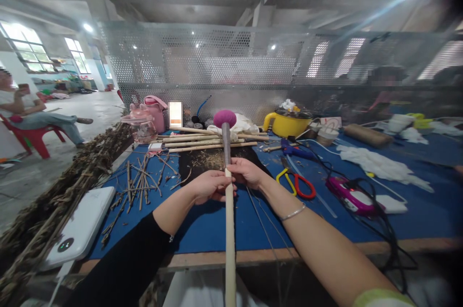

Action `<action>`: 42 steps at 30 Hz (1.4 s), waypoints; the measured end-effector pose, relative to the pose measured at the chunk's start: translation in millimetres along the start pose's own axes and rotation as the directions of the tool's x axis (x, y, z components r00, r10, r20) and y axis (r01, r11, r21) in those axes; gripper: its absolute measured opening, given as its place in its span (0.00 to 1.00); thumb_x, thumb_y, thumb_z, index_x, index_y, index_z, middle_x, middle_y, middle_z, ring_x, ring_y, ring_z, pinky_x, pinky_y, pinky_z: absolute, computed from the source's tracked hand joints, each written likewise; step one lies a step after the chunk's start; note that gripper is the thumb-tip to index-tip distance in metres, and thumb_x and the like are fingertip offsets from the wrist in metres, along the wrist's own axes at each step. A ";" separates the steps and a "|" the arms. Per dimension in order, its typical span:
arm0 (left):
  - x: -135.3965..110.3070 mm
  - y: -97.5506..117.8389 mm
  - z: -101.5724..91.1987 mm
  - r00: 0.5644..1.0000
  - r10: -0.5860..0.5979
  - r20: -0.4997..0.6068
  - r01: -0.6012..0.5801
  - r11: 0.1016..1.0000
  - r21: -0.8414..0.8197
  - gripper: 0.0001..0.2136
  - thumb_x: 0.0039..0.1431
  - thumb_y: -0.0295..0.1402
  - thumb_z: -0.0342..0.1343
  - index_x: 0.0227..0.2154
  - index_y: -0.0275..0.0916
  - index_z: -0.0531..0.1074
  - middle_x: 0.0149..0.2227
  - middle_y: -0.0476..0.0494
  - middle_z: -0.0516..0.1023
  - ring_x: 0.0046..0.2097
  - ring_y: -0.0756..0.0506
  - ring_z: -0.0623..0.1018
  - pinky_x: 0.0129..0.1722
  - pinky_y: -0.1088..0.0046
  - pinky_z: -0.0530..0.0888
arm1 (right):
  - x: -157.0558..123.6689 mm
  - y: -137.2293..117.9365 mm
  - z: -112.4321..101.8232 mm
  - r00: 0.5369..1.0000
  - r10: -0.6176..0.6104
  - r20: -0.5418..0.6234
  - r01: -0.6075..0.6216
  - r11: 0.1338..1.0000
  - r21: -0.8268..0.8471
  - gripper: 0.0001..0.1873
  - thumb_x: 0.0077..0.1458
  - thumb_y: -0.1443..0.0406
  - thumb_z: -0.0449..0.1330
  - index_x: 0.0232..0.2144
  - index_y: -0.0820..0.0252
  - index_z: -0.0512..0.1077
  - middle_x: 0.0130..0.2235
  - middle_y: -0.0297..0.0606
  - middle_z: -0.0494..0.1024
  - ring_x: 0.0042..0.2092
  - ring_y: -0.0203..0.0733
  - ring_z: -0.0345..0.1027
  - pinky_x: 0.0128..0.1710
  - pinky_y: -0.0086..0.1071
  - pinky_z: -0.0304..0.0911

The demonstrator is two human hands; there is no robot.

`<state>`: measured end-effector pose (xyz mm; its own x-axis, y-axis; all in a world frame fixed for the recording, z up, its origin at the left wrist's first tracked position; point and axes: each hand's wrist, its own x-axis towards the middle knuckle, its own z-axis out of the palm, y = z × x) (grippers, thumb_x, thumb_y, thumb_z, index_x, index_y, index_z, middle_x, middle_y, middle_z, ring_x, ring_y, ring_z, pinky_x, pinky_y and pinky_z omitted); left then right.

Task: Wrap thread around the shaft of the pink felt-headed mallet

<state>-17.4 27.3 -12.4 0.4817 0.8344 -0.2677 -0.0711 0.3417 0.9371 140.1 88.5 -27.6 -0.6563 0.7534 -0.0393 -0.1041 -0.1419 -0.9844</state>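
Your left hand [210, 186] is curled shut around the pale stick [230, 239], with the fingers folded over its shaft. Your right hand [248, 172] grips the same stick just above, touching the left, where the pale wood meets a grey wrapped stretch. The stick runs away from you over the blue surface [217, 230], with its magenta ball head [224, 118] at the far end. The scissors [296, 182] lie near your right hand, and a bundle of thin canes [206, 142] lies beyond the ball head.

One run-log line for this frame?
left hand: grips stick | right hand: grips stick | stick tip: magenta ball, pointing away | nearby: scissors
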 end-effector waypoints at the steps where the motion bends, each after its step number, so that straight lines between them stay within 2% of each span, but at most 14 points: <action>1: 1.3 -1.6 -0.2 0.999 0.015 -0.033 -0.014 0.999 0.040 0.17 0.41 0.42 0.62 0.27 0.34 0.67 0.24 0.48 0.70 0.27 0.52 0.73 0.27 0.76 0.70 | 0.6 0.4 -0.1 1.000 -0.002 -0.016 0.001 1.000 -0.014 0.16 0.42 0.60 0.64 0.25 0.62 0.61 0.17 0.26 0.63 0.14 0.24 0.46 0.12 0.22 0.35; 3: 4.1 -4.7 -0.5 0.994 0.057 -0.091 -0.048 0.994 0.100 0.18 0.38 0.43 0.63 0.23 0.34 0.65 0.21 0.52 0.67 0.24 0.55 0.69 0.26 0.77 0.69 | 1.7 0.9 -0.8 1.000 -0.005 -0.028 0.004 0.999 -0.034 0.17 0.41 0.59 0.64 0.25 0.62 0.61 0.17 0.25 0.61 0.14 0.22 0.40 0.12 0.23 0.32; 6: 6.9 -7.3 -0.7 0.984 0.097 -0.149 -0.081 0.990 0.112 0.20 0.34 0.41 0.66 0.22 0.34 0.63 0.21 0.52 0.67 0.23 0.55 0.69 0.27 0.77 0.69 | 2.4 1.6 -2.5 1.000 -0.005 -0.009 0.005 0.999 -0.048 0.17 0.42 0.59 0.64 0.27 0.62 0.62 0.17 0.24 0.61 0.14 0.23 0.39 0.12 0.23 0.32; 10: 6.6 -6.0 -0.6 0.985 0.078 -0.155 -0.068 0.995 0.071 0.19 0.32 0.39 0.67 0.21 0.34 0.63 0.20 0.51 0.69 0.23 0.54 0.70 0.29 0.75 0.69 | 1.8 2.0 -2.6 1.000 0.016 -0.007 -0.017 0.998 -0.063 0.17 0.42 0.58 0.63 0.28 0.62 0.62 0.17 0.24 0.61 0.14 0.23 0.40 0.12 0.23 0.32; 14: 3.2 -1.8 0.0 0.999 0.027 -0.047 -0.026 0.999 0.025 0.16 0.35 0.36 0.66 0.22 0.32 0.66 0.22 0.48 0.71 0.25 0.54 0.72 0.30 0.76 0.69 | 0.1 0.9 0.9 0.999 0.040 0.003 -0.040 0.999 -0.035 0.17 0.43 0.57 0.63 0.27 0.62 0.61 0.17 0.24 0.61 0.14 0.23 0.41 0.12 0.22 0.33; 18: -0.2 1.2 -1.3 0.996 0.022 0.086 -0.021 1.000 -0.015 0.14 0.40 0.35 0.64 0.28 0.31 0.70 0.31 0.40 0.75 0.33 0.49 0.76 0.34 0.76 0.70 | -1.0 0.7 3.0 0.998 0.048 0.043 -0.047 0.999 -0.024 0.16 0.44 0.58 0.62 0.28 0.62 0.61 0.18 0.26 0.63 0.14 0.24 0.47 0.12 0.22 0.35; 21: -0.3 1.0 -2.6 0.992 0.018 0.122 -0.016 1.000 -0.021 0.15 0.40 0.35 0.64 0.31 0.32 0.70 0.35 0.39 0.75 0.36 0.47 0.76 0.33 0.76 0.71 | -1.1 1.3 2.3 0.998 0.036 0.057 -0.036 0.999 -0.010 0.16 0.44 0.59 0.63 0.28 0.62 0.61 0.20 0.27 0.64 0.16 0.25 0.50 0.13 0.21 0.38; 23: 1.0 -0.7 -2.7 0.999 0.017 0.051 -0.018 0.999 0.028 0.16 0.40 0.39 0.63 0.30 0.33 0.69 0.32 0.41 0.75 0.34 0.48 0.76 0.31 0.76 0.71 | -0.8 1.1 1.7 0.999 0.022 0.030 -0.022 1.000 -0.017 0.17 0.43 0.59 0.63 0.28 0.61 0.60 0.19 0.27 0.63 0.15 0.24 0.48 0.13 0.21 0.37; 25: 3.1 -3.1 -2.2 0.995 0.038 -0.097 -0.026 0.992 0.126 0.18 0.39 0.44 0.62 0.27 0.34 0.67 0.27 0.45 0.73 0.29 0.50 0.74 0.27 0.75 0.71 | -0.4 0.4 1.5 1.000 0.014 0.001 -0.014 0.999 -0.040 0.18 0.42 0.58 0.64 0.27 0.61 0.60 0.18 0.25 0.62 0.14 0.23 0.44 0.12 0.22 0.34; 27: 5.1 -5.3 -1.8 0.972 0.077 -0.223 -0.027 0.975 0.220 0.20 0.37 0.47 0.62 0.24 0.35 0.65 0.23 0.49 0.70 0.25 0.52 0.71 0.25 0.75 0.70 | 0.2 0.0 1.7 1.000 0.009 -0.010 -0.010 0.998 -0.060 0.19 0.42 0.57 0.64 0.27 0.61 0.60 0.18 0.25 0.62 0.14 0.23 0.40 0.12 0.22 0.33; 30: 6.8 -6.5 -2.2 0.955 0.111 -0.274 -0.039 0.966 0.257 0.22 0.32 0.47 0.64 0.22 0.35 0.64 0.20 0.50 0.69 0.22 0.53 0.69 0.24 0.75 0.69 | 1.4 0.7 2.2 1.000 -0.004 -0.003 0.004 0.997 -0.075 0.19 0.42 0.56 0.63 0.28 0.61 0.60 0.17 0.24 0.61 0.14 0.22 0.39 0.12 0.22 0.33; 35: 5.2 -1.8 -2.6 0.968 0.104 -0.227 -0.068 0.985 0.162 0.21 0.31 0.43 0.66 0.20 0.34 0.64 0.19 0.51 0.69 0.21 0.54 0.69 0.24 0.76 0.68 | 0.2 1.0 2.1 1.000 -0.009 0.006 0.009 0.999 -0.052 0.18 0.43 0.57 0.63 0.28 0.61 0.60 0.17 0.23 0.58 0.14 0.23 0.39 0.12 0.22 0.33; 39: 1.3 4.2 -2.4 0.990 0.109 -0.094 -0.107 0.994 0.029 0.17 0.35 0.40 0.66 0.22 0.32 0.68 0.21 0.49 0.69 0.24 0.55 0.70 0.27 0.78 0.69 | -4.0 -4.2 2.4 0.997 -0.022 0.071 0.020 1.000 0.024 0.15 0.47 0.57 0.60 0.31 0.61 0.62 0.17 0.22 0.55 0.15 0.23 0.36 0.12 0.21 0.32; 42: 0.2 4.7 -2.3 0.995 0.095 -0.015 -0.095 0.995 0.020 0.15 0.39 0.39 0.64 0.25 0.31 0.71 0.24 0.45 0.72 0.27 0.53 0.72 0.29 0.78 0.69 | -5.0 -6.5 4.3 0.996 -0.032 0.085 0.031 0.999 0.016 0.15 0.47 0.59 0.60 0.32 0.61 0.62 0.17 0.22 0.57 0.14 0.23 0.38 0.12 0.21 0.34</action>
<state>-19.7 30.0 -8.5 0.4599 0.8695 -0.1804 -0.0993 0.2522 0.9626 140.8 82.9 -20.2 -0.7137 0.7004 0.0067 -0.1358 -0.1289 -0.9823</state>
